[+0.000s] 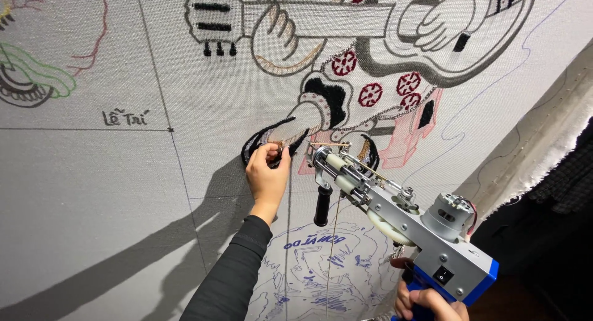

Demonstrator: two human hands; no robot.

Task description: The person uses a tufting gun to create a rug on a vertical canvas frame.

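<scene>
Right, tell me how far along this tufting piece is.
Done: black patches, red rosettes and parts of the outline are tufted on the stretched cloth. In hand: the left hand pinches yarn at the black curved patch, while the right hand holds the tufting gun with its tip at the cloth. Left: most of the figure is only drawn lines, and the pink-shaded area and blue sketch look untufted.

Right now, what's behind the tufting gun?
Behind the tufting gun hangs the stretched grey cloth bearing a blue line drawing and a pink tufted patch. The gun's body covers part of the drawing.
</scene>
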